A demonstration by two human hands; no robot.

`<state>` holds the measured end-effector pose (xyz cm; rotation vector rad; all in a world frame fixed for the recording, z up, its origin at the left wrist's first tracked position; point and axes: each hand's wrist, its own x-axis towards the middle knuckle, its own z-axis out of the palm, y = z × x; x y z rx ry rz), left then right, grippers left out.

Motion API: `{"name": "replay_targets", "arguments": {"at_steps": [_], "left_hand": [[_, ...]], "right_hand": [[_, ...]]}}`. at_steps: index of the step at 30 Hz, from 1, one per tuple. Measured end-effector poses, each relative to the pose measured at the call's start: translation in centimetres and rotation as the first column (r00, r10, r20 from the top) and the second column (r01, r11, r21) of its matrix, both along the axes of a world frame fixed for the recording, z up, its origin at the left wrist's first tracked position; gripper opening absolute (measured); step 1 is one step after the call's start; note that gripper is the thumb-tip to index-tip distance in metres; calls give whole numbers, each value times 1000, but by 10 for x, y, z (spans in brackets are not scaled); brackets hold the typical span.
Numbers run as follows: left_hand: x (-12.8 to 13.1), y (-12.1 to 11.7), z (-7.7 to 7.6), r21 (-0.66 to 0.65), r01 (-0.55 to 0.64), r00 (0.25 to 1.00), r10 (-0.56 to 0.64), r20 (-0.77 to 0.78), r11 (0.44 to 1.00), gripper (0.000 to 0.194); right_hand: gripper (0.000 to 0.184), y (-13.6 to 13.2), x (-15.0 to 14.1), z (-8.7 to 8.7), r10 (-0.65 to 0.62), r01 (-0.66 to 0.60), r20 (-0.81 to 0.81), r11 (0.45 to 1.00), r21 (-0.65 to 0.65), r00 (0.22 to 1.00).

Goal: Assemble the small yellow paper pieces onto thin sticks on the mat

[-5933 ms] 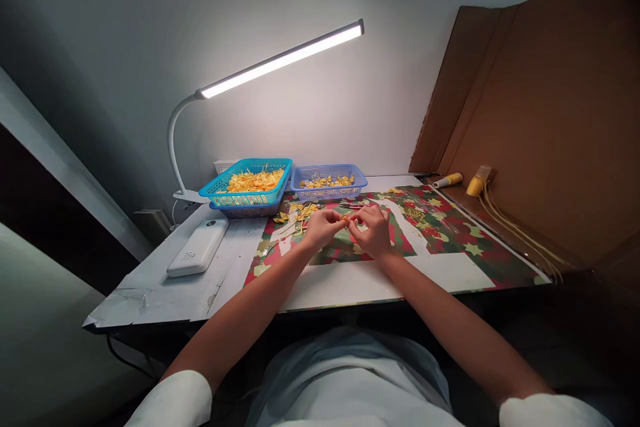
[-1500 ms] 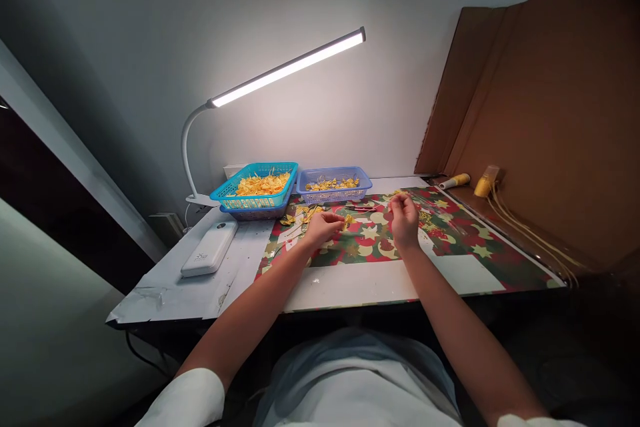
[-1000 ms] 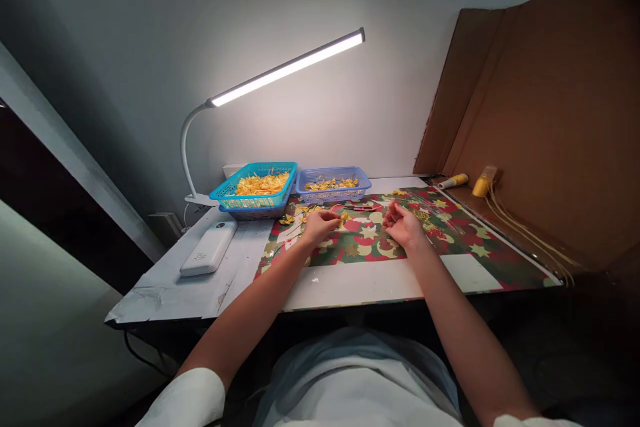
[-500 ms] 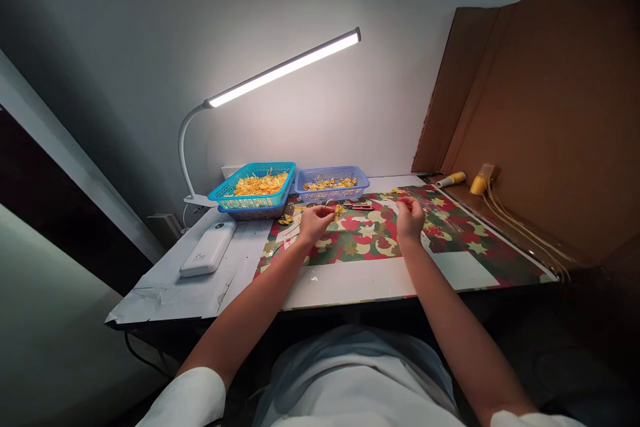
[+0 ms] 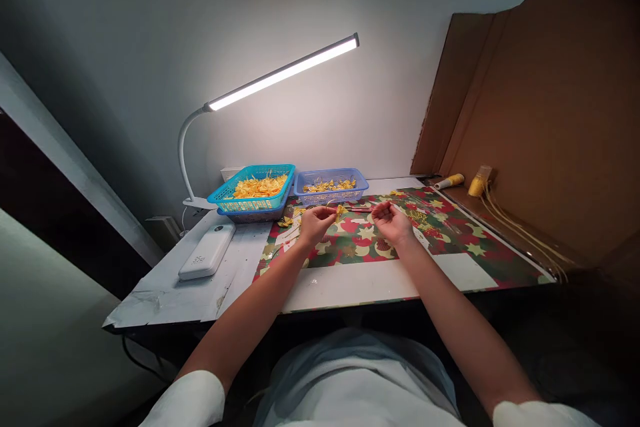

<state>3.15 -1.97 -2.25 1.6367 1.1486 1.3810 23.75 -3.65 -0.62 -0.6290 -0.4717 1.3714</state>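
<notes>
My left hand (image 5: 316, 223) is closed in a pinch on a small yellow folded piece (image 5: 341, 211) above the patterned red and green mat (image 5: 450, 240). A thin yellow thread runs from that piece toward my right hand (image 5: 395, 221), whose fingers are curled together on the thread's other end. The two hands are a short way apart over the mat's middle. Loose yellow pieces (image 5: 289, 219) lie on the mat just left of my left hand.
A turquoise basket (image 5: 253, 199) and a blue basket (image 5: 330, 195), both holding yellow pieces, stand at the back. A lit desk lamp (image 5: 283, 73) arches overhead. A white power bank (image 5: 207, 251) lies left. Thread spools (image 5: 475, 183) and cardboard stand right.
My hands, joined at first, drew apart with the right hand pulling thread rightward. In the last half second the right hand came back slightly toward the left and turned palm-up.
</notes>
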Motion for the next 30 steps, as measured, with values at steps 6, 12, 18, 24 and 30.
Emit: {"name": "replay_targets", "arguments": {"at_steps": [6,12,18,24,30], "left_hand": [[-2,4,0,-103,-53,999,53,0,993,20],[-3,7,-3,-127,-39,999,43,25,991,18],[-1,3,-2,-126,-4,1000,6,13,992,21],[2,-3,1,-109,20,1000,-18,19,994,20],[4,-4,1,-79,54,999,-54,3,995,16]], "right_hand": [[27,6,30,-3,-138,105,186,978,178,973],[21,0,21,0,-361,294,225,913,284,905],[22,-14,9,5,-431,297,356,879,373,829],[16,-28,-14,0,-319,19,690,914,405,650],[12,-35,-39,-14,-269,-208,915,918,338,301]]}}
